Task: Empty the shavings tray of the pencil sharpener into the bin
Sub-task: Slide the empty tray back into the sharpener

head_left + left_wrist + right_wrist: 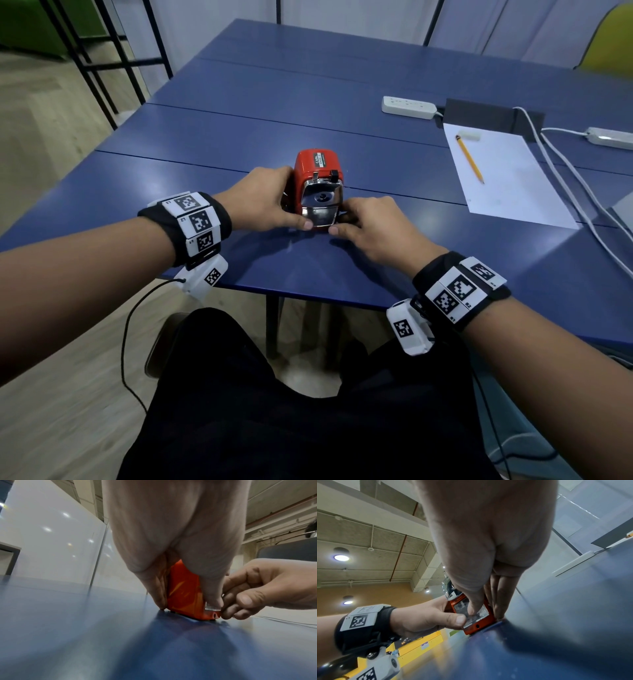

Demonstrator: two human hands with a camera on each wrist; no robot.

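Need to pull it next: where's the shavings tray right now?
In the right wrist view the clear shavings tray sits in the front base of the red sharpener on the blue table, between the left hand and right hand.

The pencil sharpener [318,185] stands on the table [239,137] straight before you, near its front edge. Your left hand [260,202] lies against its left side, your right hand [373,226] against its right side, both thumbs meeting at the shavings tray [471,614] low on the face towards you. To your right a sheet of paper [507,185] lies on the table, with a pencil [470,158] and an eraser [469,136] on it. Behind the sheet sits a power strip [408,107]; a second power strip [611,137] lies farther right.
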